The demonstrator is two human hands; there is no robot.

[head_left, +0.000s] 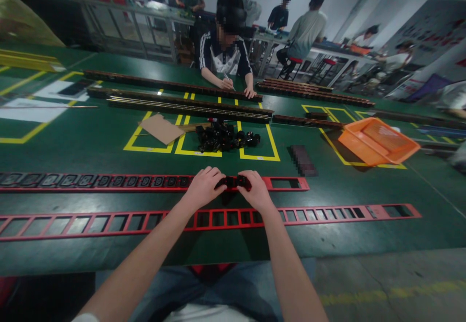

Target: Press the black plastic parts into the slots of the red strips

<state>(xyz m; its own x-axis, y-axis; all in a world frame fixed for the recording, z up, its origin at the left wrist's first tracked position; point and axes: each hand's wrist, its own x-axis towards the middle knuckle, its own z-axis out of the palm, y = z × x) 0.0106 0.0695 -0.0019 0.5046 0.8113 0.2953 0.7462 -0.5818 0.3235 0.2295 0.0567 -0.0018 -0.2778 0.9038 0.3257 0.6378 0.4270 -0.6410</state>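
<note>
A long red frame [287, 183] lies across the green table, its slots on the left filled with black square parts [138, 181]. Over its right part, my left hand [207, 185] and my right hand [253, 189] face each other with bent fingers. Between them are small black parts [230, 182], with the fingertips of both hands on them; how firmly each hand grips cannot be made out. Nearer to me runs a second red frame [233, 218] with open rectangular slots, passing under my forearms. Beyond my hands lies a heap of black parts [222, 136].
An orange basket [378, 140] stands at the right, with a dark flat object [303, 160] left of it. Cardboard [161, 129] lies beside the heap. Long dark rails [189, 106] cross the table; behind them a person [225, 45] leans over, pen in hand. Other people are farther back.
</note>
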